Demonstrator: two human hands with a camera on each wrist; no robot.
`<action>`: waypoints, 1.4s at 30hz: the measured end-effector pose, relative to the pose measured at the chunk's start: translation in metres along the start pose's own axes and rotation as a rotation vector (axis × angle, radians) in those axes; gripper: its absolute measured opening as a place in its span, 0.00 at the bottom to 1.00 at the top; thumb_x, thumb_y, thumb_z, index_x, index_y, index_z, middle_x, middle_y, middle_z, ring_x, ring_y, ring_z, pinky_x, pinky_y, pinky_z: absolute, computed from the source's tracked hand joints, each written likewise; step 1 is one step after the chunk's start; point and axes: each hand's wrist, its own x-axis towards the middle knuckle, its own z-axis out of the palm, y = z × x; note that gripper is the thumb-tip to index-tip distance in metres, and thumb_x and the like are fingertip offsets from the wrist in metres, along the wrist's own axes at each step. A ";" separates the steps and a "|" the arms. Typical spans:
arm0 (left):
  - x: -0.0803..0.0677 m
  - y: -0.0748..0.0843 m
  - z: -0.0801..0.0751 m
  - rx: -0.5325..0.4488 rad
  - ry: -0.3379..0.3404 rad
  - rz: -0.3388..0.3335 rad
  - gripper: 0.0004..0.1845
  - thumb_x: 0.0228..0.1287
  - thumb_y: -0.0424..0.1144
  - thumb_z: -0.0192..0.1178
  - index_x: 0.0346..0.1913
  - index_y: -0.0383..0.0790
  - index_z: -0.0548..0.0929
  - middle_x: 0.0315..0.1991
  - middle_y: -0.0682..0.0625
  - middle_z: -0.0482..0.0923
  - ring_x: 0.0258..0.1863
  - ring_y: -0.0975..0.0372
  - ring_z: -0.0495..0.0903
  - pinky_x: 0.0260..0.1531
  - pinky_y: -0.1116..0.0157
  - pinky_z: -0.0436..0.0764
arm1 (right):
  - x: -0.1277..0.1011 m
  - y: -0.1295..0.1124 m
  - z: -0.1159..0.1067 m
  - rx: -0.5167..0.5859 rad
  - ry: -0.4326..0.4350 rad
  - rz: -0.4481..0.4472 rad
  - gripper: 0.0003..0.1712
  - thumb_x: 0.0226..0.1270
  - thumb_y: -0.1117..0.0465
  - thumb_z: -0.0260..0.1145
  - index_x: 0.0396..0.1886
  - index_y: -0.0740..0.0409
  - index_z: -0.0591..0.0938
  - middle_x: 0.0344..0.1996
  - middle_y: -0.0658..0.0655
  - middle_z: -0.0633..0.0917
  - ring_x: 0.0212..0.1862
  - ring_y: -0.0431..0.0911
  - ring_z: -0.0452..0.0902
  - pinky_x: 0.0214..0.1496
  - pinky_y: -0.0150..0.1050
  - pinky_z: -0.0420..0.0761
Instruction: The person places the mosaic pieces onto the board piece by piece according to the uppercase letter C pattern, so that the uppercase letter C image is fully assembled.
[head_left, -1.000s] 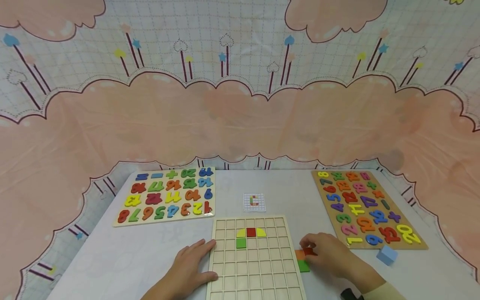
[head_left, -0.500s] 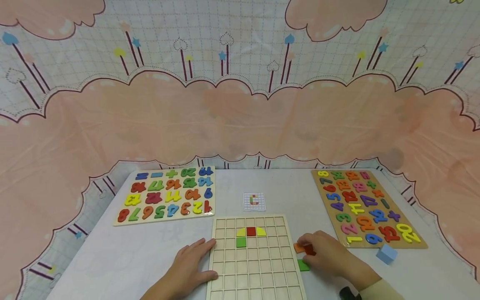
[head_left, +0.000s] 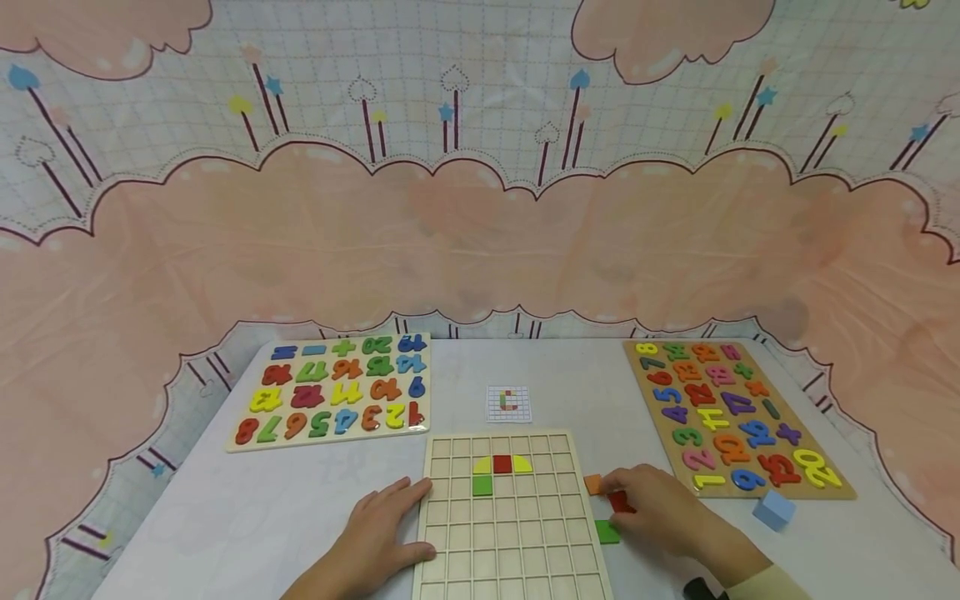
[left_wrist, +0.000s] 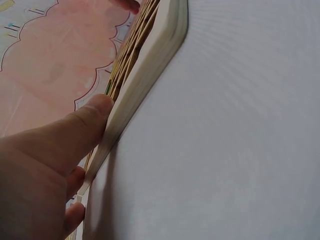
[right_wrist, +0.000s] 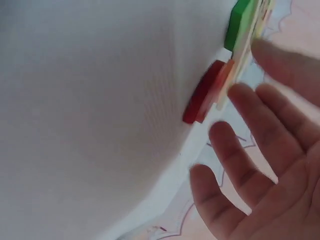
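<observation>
My left hand (head_left: 381,532) rests along the left edge of the pale wooden grid board (head_left: 504,535), fingers extended. In the left wrist view its thumb (left_wrist: 82,127) lies against the board's rim. Set in the grid are a red square (head_left: 502,464) between two yellow rounded pieces and a green square (head_left: 482,485) below the left one. By the board's right edge lie loose orange (head_left: 593,484), red (head_left: 620,502) and green (head_left: 607,532) tiles. My right hand (head_left: 663,508) is over them, fingertips at the orange and red ones. The right wrist view shows its fingers (right_wrist: 260,125) spread, thumb apart, gripping nothing.
A small pattern card (head_left: 508,404) lies behind the board. Number puzzle boards stand at the back left (head_left: 330,392) and right (head_left: 795,483). A blue block (head_left: 774,510) sits right of my right hand. Patterned cloth hangs behind the table.
The orange tile has slid up and left, away from the green and red tiles. The right hand has shifted only slightly; the left hand and the board stay put.
</observation>
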 end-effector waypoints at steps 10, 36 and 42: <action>-0.001 -0.002 0.001 -0.007 0.007 0.034 0.45 0.52 0.54 0.76 0.70 0.36 0.72 0.67 0.41 0.72 0.71 0.41 0.62 0.65 0.32 0.52 | -0.013 0.005 0.007 -0.013 -0.002 -0.079 0.21 0.54 0.58 0.78 0.49 0.51 0.85 0.44 0.47 0.82 0.48 0.46 0.74 0.51 0.52 0.79; 0.000 -0.001 0.001 0.000 0.005 0.010 0.45 0.51 0.54 0.76 0.70 0.38 0.73 0.67 0.42 0.72 0.71 0.42 0.61 0.65 0.32 0.52 | 0.000 -0.005 0.004 -0.051 0.015 -0.023 0.10 0.60 0.62 0.74 0.41 0.48 0.85 0.33 0.42 0.79 0.40 0.42 0.71 0.44 0.45 0.77; 0.000 0.000 0.000 0.003 0.004 0.005 0.44 0.51 0.54 0.76 0.70 0.39 0.73 0.67 0.42 0.72 0.71 0.42 0.62 0.65 0.33 0.52 | -0.001 -0.004 0.003 -0.040 0.004 -0.049 0.10 0.61 0.62 0.73 0.42 0.49 0.85 0.34 0.42 0.79 0.40 0.43 0.71 0.45 0.45 0.77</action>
